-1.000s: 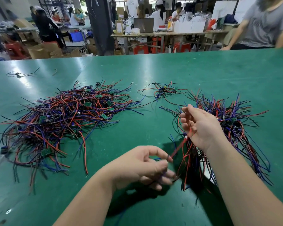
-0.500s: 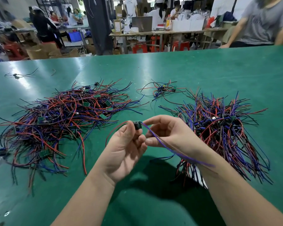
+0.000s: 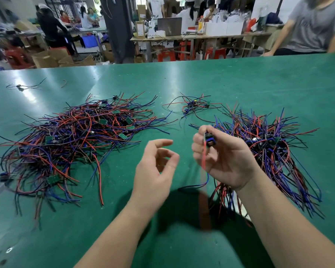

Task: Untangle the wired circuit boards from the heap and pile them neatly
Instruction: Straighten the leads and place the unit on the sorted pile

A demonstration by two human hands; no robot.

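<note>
Right hand (image 3: 223, 159) pinches one wired circuit board (image 3: 209, 140) in its fingertips, red and blue leads (image 3: 204, 160) dangling blurred beneath; left hand (image 3: 155, 171) hangs loosely curled, holding nothing. Best, I judge, to lay it on the sorted pile (image 3: 269, 149) at three o'clock with leads running like its neighbours'. The tangled heap (image 3: 75, 140) lies at ten o'clock, a small cluster (image 3: 193, 107) at twelve, all on the green table (image 3: 240, 84).
</note>
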